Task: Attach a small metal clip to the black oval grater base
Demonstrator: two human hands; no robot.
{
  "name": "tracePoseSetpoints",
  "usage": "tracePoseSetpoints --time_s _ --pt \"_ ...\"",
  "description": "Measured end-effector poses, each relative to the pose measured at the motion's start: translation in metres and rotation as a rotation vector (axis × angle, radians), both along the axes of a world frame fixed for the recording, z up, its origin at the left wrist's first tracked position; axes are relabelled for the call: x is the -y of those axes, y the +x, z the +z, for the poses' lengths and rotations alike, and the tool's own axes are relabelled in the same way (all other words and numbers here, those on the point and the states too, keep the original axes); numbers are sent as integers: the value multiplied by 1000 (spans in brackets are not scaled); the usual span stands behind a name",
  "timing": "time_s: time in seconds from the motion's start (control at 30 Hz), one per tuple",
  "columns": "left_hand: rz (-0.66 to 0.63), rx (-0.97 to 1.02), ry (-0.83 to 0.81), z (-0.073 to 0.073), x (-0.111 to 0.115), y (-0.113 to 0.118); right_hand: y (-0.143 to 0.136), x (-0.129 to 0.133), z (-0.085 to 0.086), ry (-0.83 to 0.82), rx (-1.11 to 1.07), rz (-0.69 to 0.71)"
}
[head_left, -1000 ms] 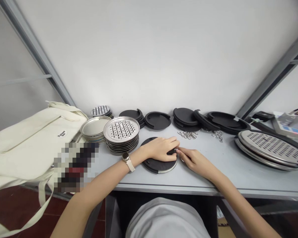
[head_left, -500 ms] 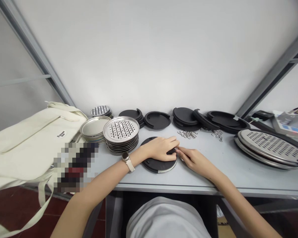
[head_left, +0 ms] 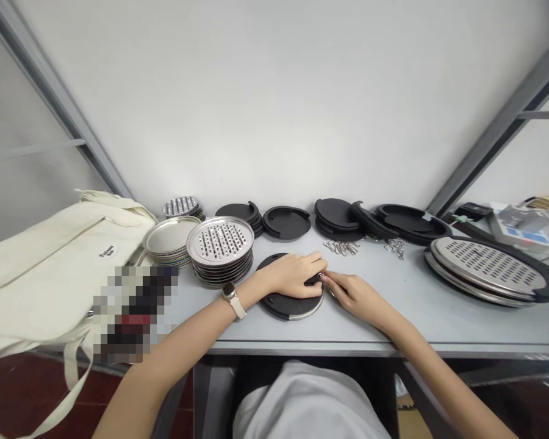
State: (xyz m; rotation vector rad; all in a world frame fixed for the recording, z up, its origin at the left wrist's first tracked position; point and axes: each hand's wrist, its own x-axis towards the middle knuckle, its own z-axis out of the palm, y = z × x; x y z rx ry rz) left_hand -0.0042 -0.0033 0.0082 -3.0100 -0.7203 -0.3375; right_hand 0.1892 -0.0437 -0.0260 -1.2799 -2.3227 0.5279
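Note:
A round black disc (head_left: 274,305) with a strip of silver rim showing at its front lies on the table close to me. My left hand (head_left: 298,274) rests across its top, fingers curled around the right side and holding it down. At that same edge my right hand (head_left: 345,289) pinches a small wire ring (head_left: 321,276) between thumb and fingers. The ring meets the disc's edge; whether it passes through a hole is hidden by my fingers. Behind lie loose metal clips (head_left: 341,247) and a second small heap of them (head_left: 394,247).
To the left stand stacks of round metal grater plates (head_left: 220,241) and plain metal discs (head_left: 171,234), beside a cream bag (head_left: 50,262). Black round holders (head_left: 287,223) line the wall. Large oval graters (head_left: 489,265) are stacked at right.
The view has shifted slightly, so the scene sits a little further left. Both hands keep nearly the same hold at the disc's right edge.

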Motion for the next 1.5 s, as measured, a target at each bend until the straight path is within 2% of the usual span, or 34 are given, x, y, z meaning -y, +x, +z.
tracePoseSetpoints --time_s 0.37,0.67,1.0,1.2,1.5 --pt "27 41 -50 4 4 -1 -6 -1 -1 -6 -12 -91" --pt "24 65 -81 2 2 -1 3 0 6 -123 -49 -6" --pt "39 41 -83 3 3 -1 -4 -6 5 -99 -18 -26" --pt "13 54 -56 1 3 0 -1 -6 5 -146 -51 6" --pt "73 80 -97 4 3 1 0 -6 6 -172 -77 10"
